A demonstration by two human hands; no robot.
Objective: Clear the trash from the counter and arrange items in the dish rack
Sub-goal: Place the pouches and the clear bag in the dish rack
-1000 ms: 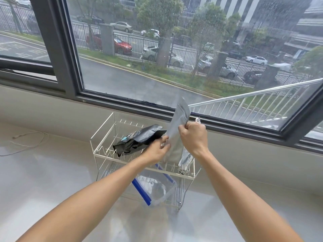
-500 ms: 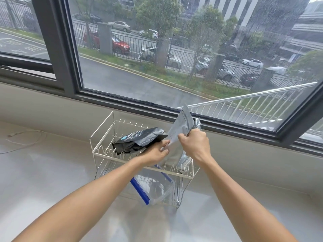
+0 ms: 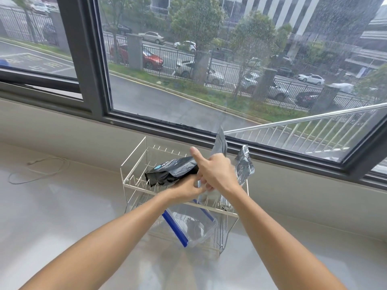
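Reaching out over the pale counter (image 3: 62,216), both bare hands meet above the top shelf of a white wire dish rack (image 3: 134,181) that stands below the window (image 3: 188,80). The right hand (image 3: 217,172) is clenched around a silver-grey pouch (image 3: 221,143), thumb raised, with the top of the pouch sticking up past the knuckles and its lower end down among the rack's wires. The left hand (image 3: 186,188) sits just under the right one, its fingers pressed to the lower part of the same pouch; whether it truly grips cannot be told. A black bag (image 3: 171,172) with pale print lies tilted across the top shelf, touching both hands. A crinkled silver packet (image 3: 244,164) stands upright at the shelf's right end, just beside the right hand. On the lower shelf a clear plastic box (image 3: 201,227) with a blue edge lies tipped. A thin white cord (image 3: 41,170) loops on the counter well to the left.
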